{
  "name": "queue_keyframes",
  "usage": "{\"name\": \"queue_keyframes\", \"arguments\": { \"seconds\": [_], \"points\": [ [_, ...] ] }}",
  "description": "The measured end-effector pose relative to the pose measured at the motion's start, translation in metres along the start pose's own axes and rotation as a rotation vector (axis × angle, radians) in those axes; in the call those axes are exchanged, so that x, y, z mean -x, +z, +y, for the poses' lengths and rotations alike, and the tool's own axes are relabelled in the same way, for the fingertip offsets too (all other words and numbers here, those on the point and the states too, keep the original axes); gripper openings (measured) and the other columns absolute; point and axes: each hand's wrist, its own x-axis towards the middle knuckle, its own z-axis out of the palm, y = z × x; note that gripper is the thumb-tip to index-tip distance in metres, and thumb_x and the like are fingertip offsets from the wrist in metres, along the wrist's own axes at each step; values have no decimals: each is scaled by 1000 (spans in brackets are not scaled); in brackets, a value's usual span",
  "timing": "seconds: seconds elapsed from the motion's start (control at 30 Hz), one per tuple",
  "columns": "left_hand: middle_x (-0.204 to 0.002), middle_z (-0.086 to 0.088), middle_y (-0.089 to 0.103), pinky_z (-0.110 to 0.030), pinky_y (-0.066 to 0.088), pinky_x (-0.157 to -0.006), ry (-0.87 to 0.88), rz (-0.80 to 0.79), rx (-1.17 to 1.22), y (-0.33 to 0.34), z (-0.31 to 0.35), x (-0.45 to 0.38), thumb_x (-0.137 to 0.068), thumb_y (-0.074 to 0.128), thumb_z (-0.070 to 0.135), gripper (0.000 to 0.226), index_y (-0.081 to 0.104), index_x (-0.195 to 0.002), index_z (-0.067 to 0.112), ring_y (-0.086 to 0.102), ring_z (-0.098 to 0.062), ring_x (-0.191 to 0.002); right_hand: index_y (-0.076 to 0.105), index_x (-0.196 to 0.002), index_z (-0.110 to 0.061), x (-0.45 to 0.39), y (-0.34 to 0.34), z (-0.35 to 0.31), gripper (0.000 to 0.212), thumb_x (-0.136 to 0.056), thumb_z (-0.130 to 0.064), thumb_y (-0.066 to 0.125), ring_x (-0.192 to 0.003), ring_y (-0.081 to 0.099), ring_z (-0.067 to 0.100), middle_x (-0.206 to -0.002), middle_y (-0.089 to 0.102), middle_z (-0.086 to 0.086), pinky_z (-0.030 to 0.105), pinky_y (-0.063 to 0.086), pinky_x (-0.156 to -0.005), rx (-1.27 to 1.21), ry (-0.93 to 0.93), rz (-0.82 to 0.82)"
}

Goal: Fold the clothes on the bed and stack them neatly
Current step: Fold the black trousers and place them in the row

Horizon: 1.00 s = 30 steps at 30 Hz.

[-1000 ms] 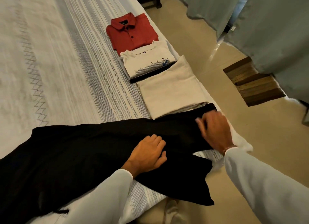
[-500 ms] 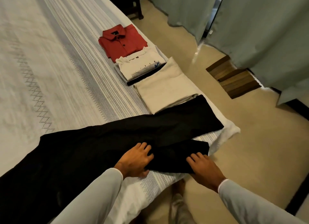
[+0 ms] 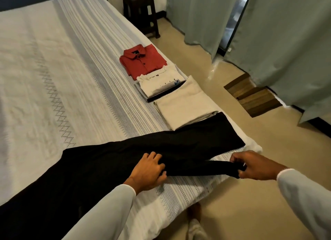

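Two hands are on the black garment (image 3: 136,155) in your head view, the only view you have. Your left hand (image 3: 149,170) has its fingers curled onto the cloth where the near strip leaves the main body, pinning or pinching it there; your right hand (image 3: 256,165) pinches the free end of that strip at the near right corner of the bed (image 3: 53,78). Between your hands the strip runs left to right, stretched almost straight, with the wider part of the garment lying just beyond it and trailing off to the near left. The right hand holds the loose end, so I judge the coming fold will carry that end away from you and leftward, over the main body. Farther along the bed's right edge sit three folded pieces in a row: a beige one (image 3: 184,103) touching the black cloth, a white printed one (image 3: 161,84), then a red shirt (image 3: 143,60). Beyond are a dark stool (image 3: 141,10), grey-green curtains (image 3: 286,42) and a striped mat (image 3: 250,96) on the floor.
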Motion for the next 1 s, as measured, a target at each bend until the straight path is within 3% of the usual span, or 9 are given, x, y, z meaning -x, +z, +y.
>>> {"name": "queue_keyframes", "arguments": {
  "seconds": [0.13, 0.2, 0.27, 0.33, 0.43, 0.57, 0.73, 0.9, 1.0],
  "points": [
    [-119, -6, 65, -38, 53, -81, -100, -73, 30, 20, -5, 7, -97, 45, 47, 45, 62, -130, 22, 62, -24, -100, 41, -77, -39, -5, 16, 13, 32, -70, -18, 63, -76, 54, 5, -84, 55, -19, 17, 39, -63, 247, -100, -78],
    [-109, -2, 66, -33, 55, -73, -146, -81, 112, 24, -1, 8, -91, 58, 44, 60, 50, -144, 16, 63, -19, -88, 38, -79, -38, -3, 45, 26, 41, -66, -14, 69, -77, 57, 8, -86, 53, -17, 19, 35, -62, 428, -222, 27],
    [-100, 0, 64, -29, 55, -66, -212, -32, 122, 26, 3, 4, -86, 67, 41, 74, 44, -148, 10, 62, -15, -78, 50, -85, -38, -1, 72, 39, 41, -60, -29, 81, -74, 59, 12, -85, 57, -14, 22, 39, -58, 521, -267, 99],
    [-102, -1, 65, -30, 56, -68, -279, -2, 139, 24, 2, -3, -87, 70, 37, 71, 46, -146, 8, 64, -16, -78, 56, -88, -39, -1, 91, 48, 35, -71, -64, 74, -82, 55, 11, -91, 54, -15, 25, 44, -63, 523, -232, 102],
    [-110, -5, 66, -34, 56, -77, -301, -40, 130, 23, 6, -17, -92, 63, 35, 51, 54, -136, 11, 65, -21, -90, 58, -109, -36, -7, 109, 54, 54, -83, -83, 50, -101, 48, 14, -111, 50, -12, 30, 46, -86, 167, 18, 150],
    [-120, -7, 60, -36, 50, -87, -339, -104, 104, 19, 23, -50, -95, 57, 34, 45, 52, -136, 16, 59, -24, -105, 47, -136, -18, -29, 118, 60, 61, -88, -45, 74, -117, 52, 30, -129, 52, 9, 44, 47, -95, -194, 350, 507],
    [-129, -9, 51, -40, 45, -96, -326, -145, 108, 15, 42, -97, -94, 60, 32, 50, 45, -140, 19, 52, -28, -117, 53, -87, -24, -45, 111, 59, 24, -90, -41, 70, -79, 62, 24, -83, 64, -2, 35, 49, -69, -403, 333, 474],
    [-120, -9, 59, -41, 49, -81, -263, -91, 146, 10, 50, -125, -99, 52, 27, 32, 53, -129, 17, 61, -30, -105, 45, -79, -15, -44, 81, 56, 34, -93, -34, 70, -62, 48, 14, -67, 51, -5, 32, 42, -63, -581, 351, 410],
    [-101, -8, 64, -45, 53, -64, -417, 88, 325, 2, 41, -124, -99, 50, 22, 19, 55, -115, 13, 65, -31, -85, 46, -80, -15, -62, 52, 61, 33, -90, -28, 75, -67, 48, 15, -73, 51, 0, 33, 42, -66, -693, 409, 383]
  ]
}}
